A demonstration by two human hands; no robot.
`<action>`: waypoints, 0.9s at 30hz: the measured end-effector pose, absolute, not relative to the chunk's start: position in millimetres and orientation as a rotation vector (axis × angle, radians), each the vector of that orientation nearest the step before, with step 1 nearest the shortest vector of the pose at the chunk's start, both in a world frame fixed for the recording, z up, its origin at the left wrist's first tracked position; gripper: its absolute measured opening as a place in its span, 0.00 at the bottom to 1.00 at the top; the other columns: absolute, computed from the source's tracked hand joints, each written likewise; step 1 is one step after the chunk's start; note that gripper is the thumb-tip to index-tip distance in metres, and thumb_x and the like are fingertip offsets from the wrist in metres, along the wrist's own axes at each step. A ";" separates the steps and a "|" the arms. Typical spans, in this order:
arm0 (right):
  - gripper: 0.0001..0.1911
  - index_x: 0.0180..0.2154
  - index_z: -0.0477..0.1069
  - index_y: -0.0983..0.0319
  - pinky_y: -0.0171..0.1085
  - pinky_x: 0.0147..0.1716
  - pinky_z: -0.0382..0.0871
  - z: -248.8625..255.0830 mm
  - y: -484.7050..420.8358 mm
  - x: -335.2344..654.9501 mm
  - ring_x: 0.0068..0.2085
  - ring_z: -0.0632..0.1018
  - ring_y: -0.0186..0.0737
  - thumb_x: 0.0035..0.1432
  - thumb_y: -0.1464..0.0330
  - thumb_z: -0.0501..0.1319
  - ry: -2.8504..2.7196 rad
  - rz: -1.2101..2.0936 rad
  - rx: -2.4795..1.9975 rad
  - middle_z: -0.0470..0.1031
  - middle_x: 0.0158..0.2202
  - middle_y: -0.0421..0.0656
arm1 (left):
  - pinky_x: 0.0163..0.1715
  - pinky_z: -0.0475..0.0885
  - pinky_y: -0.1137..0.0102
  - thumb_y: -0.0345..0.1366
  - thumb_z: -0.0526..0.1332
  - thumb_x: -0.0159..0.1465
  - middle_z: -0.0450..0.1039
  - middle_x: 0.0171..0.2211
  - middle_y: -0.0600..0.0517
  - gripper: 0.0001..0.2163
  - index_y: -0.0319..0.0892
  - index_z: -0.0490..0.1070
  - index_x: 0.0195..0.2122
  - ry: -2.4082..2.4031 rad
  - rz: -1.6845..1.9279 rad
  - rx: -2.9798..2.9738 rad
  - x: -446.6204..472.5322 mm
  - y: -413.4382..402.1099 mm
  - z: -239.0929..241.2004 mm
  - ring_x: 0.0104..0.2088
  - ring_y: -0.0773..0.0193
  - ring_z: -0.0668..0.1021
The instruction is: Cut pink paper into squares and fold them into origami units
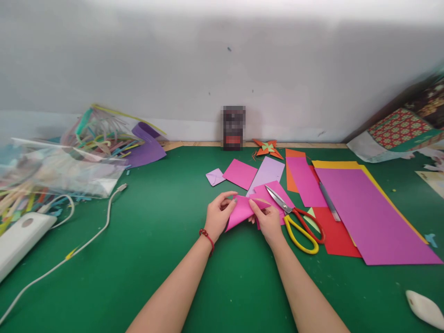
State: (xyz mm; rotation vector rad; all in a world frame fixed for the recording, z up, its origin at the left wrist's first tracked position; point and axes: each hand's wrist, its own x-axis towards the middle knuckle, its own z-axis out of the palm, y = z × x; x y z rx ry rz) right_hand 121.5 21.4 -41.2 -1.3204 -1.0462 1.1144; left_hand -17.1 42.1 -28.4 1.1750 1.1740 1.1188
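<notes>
Both hands hold one folded pink paper (pixel 242 210) just above the green table (pixel 166 240). My left hand (pixel 218 215), with a red cord at its wrist, pinches the paper's left edge. My right hand (pixel 267 219) pinches its upper right corner. Under and behind the fold lies another pink sheet (pixel 274 192). Scissors (pixel 294 217) with one yellow and one red handle lie right beside my right hand, blades pointing up-left.
Coloured sheets lie to the right: a large purple sheet (pixel 367 217), red, orange and yellow ones, plus pink squares (pixel 240 174) and a lilac one behind. An orange paper star (pixel 268 148) sits by the wall. Left: a bag of paper strips (pixel 58 166), a white power strip (pixel 21 238) and cable.
</notes>
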 end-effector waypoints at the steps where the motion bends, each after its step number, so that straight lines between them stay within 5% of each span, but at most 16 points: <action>1: 0.14 0.27 0.73 0.65 0.30 0.14 0.63 -40.8 21.4 121.3 0.14 0.68 0.32 0.50 0.59 0.60 -1.046 1.113 -1.325 0.66 0.11 0.36 | 0.18 0.59 0.77 0.38 0.59 0.54 0.66 0.17 0.57 0.15 0.39 0.70 0.42 1.168 1.124 1.159 -17.2 42.4 -28.4 0.18 0.72 0.65; 8: 0.14 0.28 0.73 0.65 0.31 0.13 0.62 -40.9 21.4 120.4 0.13 0.67 0.32 0.49 0.59 0.61 -1.021 1.100 -1.323 0.66 0.11 0.35 | 0.22 0.61 0.76 0.43 0.59 0.54 0.67 0.21 0.55 0.11 0.38 0.69 0.27 1.148 1.132 1.099 -17.1 45.5 -28.9 0.22 0.71 0.66; 15: 0.16 0.20 0.70 0.63 0.32 0.15 0.64 -39.8 20.4 119.6 0.14 0.68 0.33 0.50 0.57 0.60 -1.057 1.050 -1.369 0.66 0.11 0.37 | 0.21 0.60 0.76 0.44 0.59 0.52 0.63 0.19 0.57 0.12 0.39 0.65 0.21 1.129 1.010 1.169 -17.2 46.3 -25.5 0.21 0.71 0.65; 27: 0.15 0.29 0.73 0.64 0.34 0.15 0.65 -40.1 20.6 118.4 0.15 0.69 0.35 0.50 0.57 0.60 -1.068 1.026 -1.397 0.67 0.12 0.37 | 0.23 0.61 0.74 0.44 0.57 0.55 0.67 0.21 0.54 0.13 0.38 0.70 0.25 1.202 0.999 1.247 -17.2 45.9 -25.4 0.23 0.68 0.67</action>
